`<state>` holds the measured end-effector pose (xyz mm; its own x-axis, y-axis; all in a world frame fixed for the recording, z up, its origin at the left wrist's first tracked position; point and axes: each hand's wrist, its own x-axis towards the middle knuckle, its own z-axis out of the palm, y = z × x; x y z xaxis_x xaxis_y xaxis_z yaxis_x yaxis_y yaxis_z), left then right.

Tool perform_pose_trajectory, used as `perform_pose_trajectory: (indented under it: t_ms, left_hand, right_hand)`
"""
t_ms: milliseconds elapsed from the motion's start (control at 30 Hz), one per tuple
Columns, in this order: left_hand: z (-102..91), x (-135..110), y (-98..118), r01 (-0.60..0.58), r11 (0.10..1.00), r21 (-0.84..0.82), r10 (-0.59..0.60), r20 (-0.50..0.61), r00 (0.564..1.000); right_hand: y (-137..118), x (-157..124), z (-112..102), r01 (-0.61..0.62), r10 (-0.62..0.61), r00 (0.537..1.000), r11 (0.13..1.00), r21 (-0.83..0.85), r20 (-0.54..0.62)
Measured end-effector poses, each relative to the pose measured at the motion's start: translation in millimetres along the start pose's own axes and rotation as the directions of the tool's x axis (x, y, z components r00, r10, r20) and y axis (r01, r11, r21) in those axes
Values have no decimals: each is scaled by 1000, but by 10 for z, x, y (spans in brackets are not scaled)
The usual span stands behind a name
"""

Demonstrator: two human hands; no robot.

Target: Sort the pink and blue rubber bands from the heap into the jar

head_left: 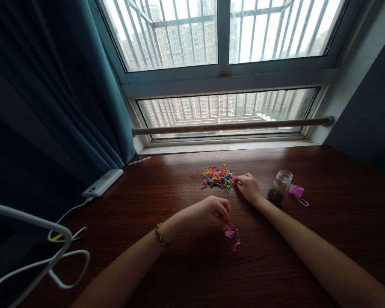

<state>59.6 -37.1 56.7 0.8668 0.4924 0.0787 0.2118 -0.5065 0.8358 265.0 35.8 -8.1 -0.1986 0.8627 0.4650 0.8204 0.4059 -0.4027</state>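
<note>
Right hand (248,186) at rubber-band pile (217,178)

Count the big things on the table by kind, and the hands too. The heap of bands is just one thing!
Band pile: 1
Jar: 1
Pink lid: 1
Dark clump: 1
Power bank: 1
Hands: 2 (left hand at a few pink bands, right hand at the pile's edge)
Total: 7

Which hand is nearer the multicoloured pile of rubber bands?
Right. The right hand touches the right edge of the pile; the left hand is apart, nearer the person, fingertips at the pink bands.
</note>
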Motion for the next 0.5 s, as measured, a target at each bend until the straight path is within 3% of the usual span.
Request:
perform_pose_trajectory:
  t_ms: [67, 133, 167, 233, 267, 300, 400, 500]
  left_hand:
    - [-102, 3, -72, 18, 998, 59, -13, -69, 998]
    - [-219, -10, -191, 82, 989, 126, -51, -232, 971]
    - [-277, -24, -273, 134, 978, 160, -70, -352, 933]
    - [-379, -68, -473, 264, 940, 218, -87, -594, 800]
    - [-419, -94, -580, 327, 915, 235, -85, -680, 728]
    - [-448, -121, -684, 368, 894, 257, -80, -715, 695]
    - [-479, -182, -910, 402, 844, 355, -47, -698, 715]
    - [-453, -195, -974, 405, 812, 421, -24, -669, 743]
  right_hand:
    - [-1, 2, -6, 0, 0, 1000, 1000, -7, 2]
    - [-3, 3, -7, -9, 9, 1000, 1000, -12, -10]
    - [-2, 3, -5, -16, 16, 1000, 1000, -12, -20]
    - [2, 3, 3, -34, 33, 999, 999, -11, -37]
    - [5, 4, 8, -41, 40, 998, 999, -12, -39]
    - [9, 6, 13, -43, 42, 999, 999, -15, -34]
    - [19, 12, 23, -32, 32, 999, 999, -17, -4]
    - [18, 13, 21, -19, 19, 1000, 1000, 0, 14]
